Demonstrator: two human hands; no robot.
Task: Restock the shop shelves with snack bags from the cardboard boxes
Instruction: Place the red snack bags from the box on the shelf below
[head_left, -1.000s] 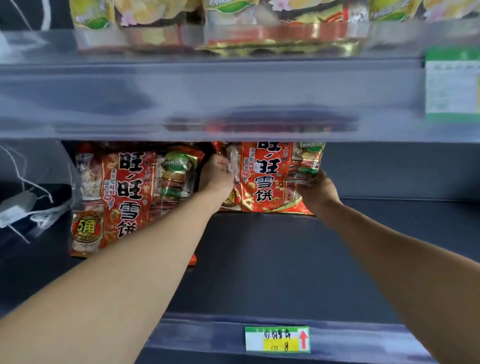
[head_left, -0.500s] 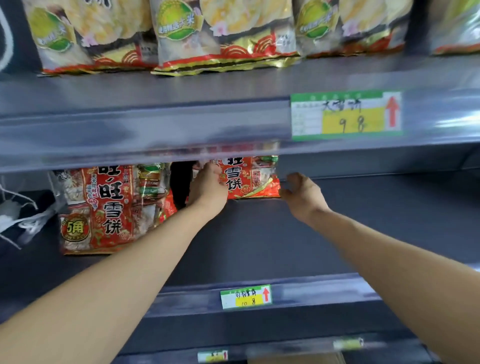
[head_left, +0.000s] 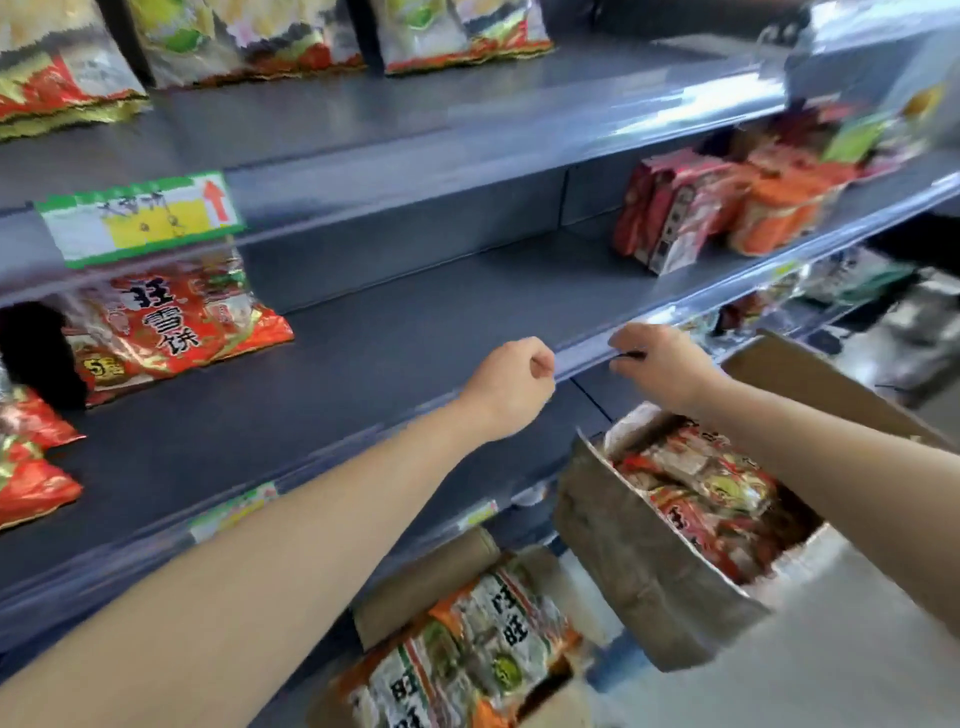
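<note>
starting down low: spotting an open cardboard box (head_left: 410, 582) crammed with pale snack bags (head_left: 483, 644), and just right of it a second box (head_left: 639, 571) holding red bags (head_left: 711, 493) lying flat. guessing light, puffy, crinkly handling here, with slick film and breakable crackers inside, so thinking of pinching the sealed top edge or cradling flat across the face, not squeezing the middle. moving up: seeing the left hand (head_left: 511, 387) balled into a loose fist, holding nothing, hovering at the front rail (head_left: 587, 358) of the middle shelf (head_left: 415, 322). seeing the right hand (head_left: 662, 364) just beside it, above the second box, fingers curled under and looking empty too; not managing to tell if touching the rail. further back: noticing one red bag (head_left: 171, 327) propped up on that shelf at the left, more red packs (head_left: 675, 208) well off to the right, and blurry top-shelf bags (head_left: 270, 36) lining the level above.
</note>
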